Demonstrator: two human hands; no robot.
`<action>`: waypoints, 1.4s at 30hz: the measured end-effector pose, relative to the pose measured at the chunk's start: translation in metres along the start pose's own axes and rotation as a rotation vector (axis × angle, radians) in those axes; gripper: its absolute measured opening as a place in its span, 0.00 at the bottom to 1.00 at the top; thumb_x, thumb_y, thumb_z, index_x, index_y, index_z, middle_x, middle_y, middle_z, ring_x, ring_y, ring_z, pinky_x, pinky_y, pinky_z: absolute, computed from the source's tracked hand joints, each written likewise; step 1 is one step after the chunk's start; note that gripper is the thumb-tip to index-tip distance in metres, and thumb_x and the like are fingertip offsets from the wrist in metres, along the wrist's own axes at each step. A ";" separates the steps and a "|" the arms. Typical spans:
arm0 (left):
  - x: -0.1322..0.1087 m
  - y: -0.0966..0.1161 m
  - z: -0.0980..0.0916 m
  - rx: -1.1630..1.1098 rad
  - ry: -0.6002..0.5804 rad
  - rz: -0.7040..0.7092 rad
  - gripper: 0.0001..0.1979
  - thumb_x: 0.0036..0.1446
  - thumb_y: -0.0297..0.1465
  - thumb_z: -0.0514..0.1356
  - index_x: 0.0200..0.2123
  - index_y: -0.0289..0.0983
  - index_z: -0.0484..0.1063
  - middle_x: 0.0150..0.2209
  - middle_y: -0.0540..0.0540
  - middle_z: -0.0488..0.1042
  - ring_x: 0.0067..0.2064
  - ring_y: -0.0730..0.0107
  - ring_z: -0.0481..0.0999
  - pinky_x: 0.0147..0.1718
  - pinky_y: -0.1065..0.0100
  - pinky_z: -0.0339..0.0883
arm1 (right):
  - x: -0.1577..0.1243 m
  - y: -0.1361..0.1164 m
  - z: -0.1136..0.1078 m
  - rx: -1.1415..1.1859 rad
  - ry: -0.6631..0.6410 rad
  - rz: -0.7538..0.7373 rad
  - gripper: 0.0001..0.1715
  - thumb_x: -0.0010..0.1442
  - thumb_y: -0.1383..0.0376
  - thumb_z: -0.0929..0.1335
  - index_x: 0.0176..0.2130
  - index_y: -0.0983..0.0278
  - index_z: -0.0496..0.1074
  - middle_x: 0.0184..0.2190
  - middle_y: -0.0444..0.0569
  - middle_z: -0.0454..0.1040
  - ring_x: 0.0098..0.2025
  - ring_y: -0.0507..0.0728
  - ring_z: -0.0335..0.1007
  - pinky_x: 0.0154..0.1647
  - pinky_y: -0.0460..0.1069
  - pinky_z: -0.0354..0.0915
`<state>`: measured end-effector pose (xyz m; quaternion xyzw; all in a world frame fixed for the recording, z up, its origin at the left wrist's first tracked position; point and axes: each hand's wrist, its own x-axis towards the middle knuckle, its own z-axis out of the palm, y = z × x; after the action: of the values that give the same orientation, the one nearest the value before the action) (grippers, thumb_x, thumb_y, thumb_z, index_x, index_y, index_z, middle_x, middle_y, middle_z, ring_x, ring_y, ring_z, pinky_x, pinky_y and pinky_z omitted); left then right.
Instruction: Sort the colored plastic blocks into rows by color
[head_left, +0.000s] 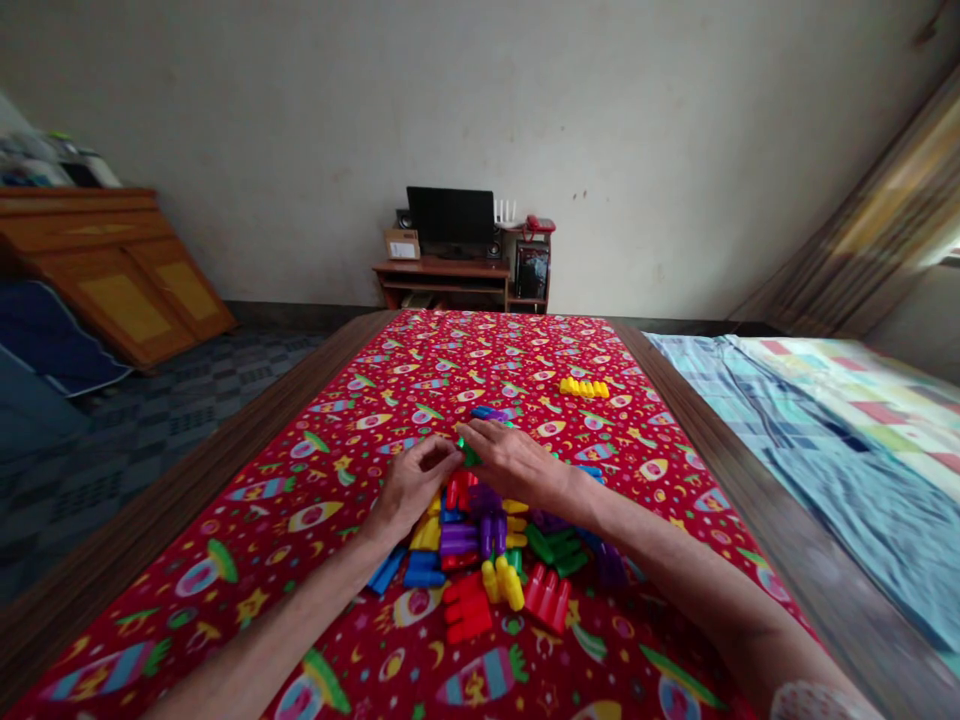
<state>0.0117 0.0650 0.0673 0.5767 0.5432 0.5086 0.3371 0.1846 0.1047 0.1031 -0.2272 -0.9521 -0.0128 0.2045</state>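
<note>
My left hand [414, 487] is closed, thumb and forefinger pinched together; its tips meet the left side of a small green plastic block [469, 453]. I cannot make out what lies between those tips. Wrapped over the green block from the right is my right hand [517, 463], its fingers hiding most of the piece. Just below both hands spreads a loose pile of plastic building blocks with rounded prongs: a purple block [458, 541], a red block [468, 608], a yellow block [502, 583], a dark green block [557, 549] and a blue block [424, 570].
A red patterned cloth [300, 590] covers the long table. One yellow block [584, 387] lies apart, farther back on the right. Beyond the table stands a desk with a monitor [451, 218]. A bed with sheets [847, 430] is at the right, a wooden cabinet [127, 275] at the left.
</note>
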 end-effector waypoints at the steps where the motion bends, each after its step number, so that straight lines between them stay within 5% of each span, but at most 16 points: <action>1: -0.001 0.001 0.000 -0.004 -0.005 0.003 0.17 0.48 0.46 0.64 0.26 0.37 0.73 0.24 0.52 0.73 0.29 0.69 0.73 0.29 0.72 0.67 | 0.000 0.002 -0.001 0.028 0.010 0.012 0.09 0.63 0.70 0.64 0.45 0.67 0.65 0.39 0.56 0.72 0.40 0.57 0.69 0.39 0.49 0.65; 7: -0.005 0.007 0.002 -0.025 -0.077 0.019 0.17 0.54 0.47 0.60 0.30 0.39 0.74 0.28 0.47 0.78 0.31 0.64 0.79 0.35 0.66 0.74 | -0.014 0.067 -0.013 0.040 0.162 0.217 0.21 0.56 0.73 0.62 0.50 0.67 0.66 0.42 0.55 0.73 0.40 0.56 0.69 0.39 0.48 0.63; 14: -0.003 0.008 0.001 0.008 -0.089 0.052 0.19 0.53 0.49 0.60 0.29 0.39 0.74 0.28 0.46 0.79 0.30 0.64 0.79 0.35 0.65 0.75 | -0.069 0.165 -0.030 -0.205 0.144 0.790 0.14 0.52 0.71 0.61 0.39 0.68 0.71 0.31 0.54 0.75 0.32 0.56 0.67 0.32 0.47 0.56; 18: -0.002 0.006 0.000 0.029 -0.092 0.069 0.20 0.53 0.51 0.60 0.28 0.39 0.74 0.26 0.46 0.78 0.30 0.63 0.79 0.34 0.65 0.76 | -0.097 0.187 -0.028 -0.235 0.127 0.897 0.13 0.49 0.73 0.61 0.33 0.67 0.72 0.26 0.52 0.74 0.28 0.55 0.64 0.29 0.47 0.53; 26: -0.001 0.005 0.000 0.041 -0.105 0.073 0.20 0.53 0.50 0.60 0.29 0.39 0.75 0.25 0.47 0.78 0.29 0.64 0.79 0.33 0.67 0.75 | -0.112 0.197 -0.014 -0.226 0.103 0.941 0.16 0.50 0.73 0.61 0.36 0.68 0.74 0.31 0.54 0.77 0.31 0.55 0.67 0.30 0.46 0.54; 32: -0.001 0.004 -0.001 0.034 -0.118 0.072 0.18 0.54 0.48 0.59 0.29 0.39 0.74 0.26 0.47 0.78 0.29 0.65 0.79 0.33 0.67 0.74 | -0.107 0.193 -0.026 -0.233 0.066 0.935 0.12 0.53 0.69 0.63 0.32 0.70 0.75 0.25 0.53 0.75 0.26 0.54 0.64 0.26 0.46 0.50; 38: -0.003 0.007 0.000 0.020 -0.129 0.057 0.18 0.54 0.48 0.60 0.29 0.38 0.72 0.29 0.46 0.79 0.31 0.65 0.80 0.34 0.68 0.74 | -0.080 0.171 -0.044 -0.150 0.004 0.731 0.11 0.56 0.65 0.66 0.35 0.68 0.77 0.26 0.49 0.76 0.27 0.52 0.65 0.28 0.45 0.52; 42: -0.003 0.008 0.000 0.029 -0.132 0.062 0.17 0.55 0.47 0.59 0.30 0.38 0.73 0.29 0.46 0.79 0.32 0.65 0.80 0.35 0.68 0.74 | -0.061 0.151 -0.036 -0.046 -0.040 0.567 0.15 0.58 0.64 0.67 0.43 0.68 0.77 0.31 0.51 0.78 0.30 0.53 0.70 0.30 0.44 0.55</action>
<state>0.0138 0.0604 0.0741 0.6303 0.5091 0.4717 0.3479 0.3144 0.2095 0.1017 -0.4889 -0.8540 0.0280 0.1757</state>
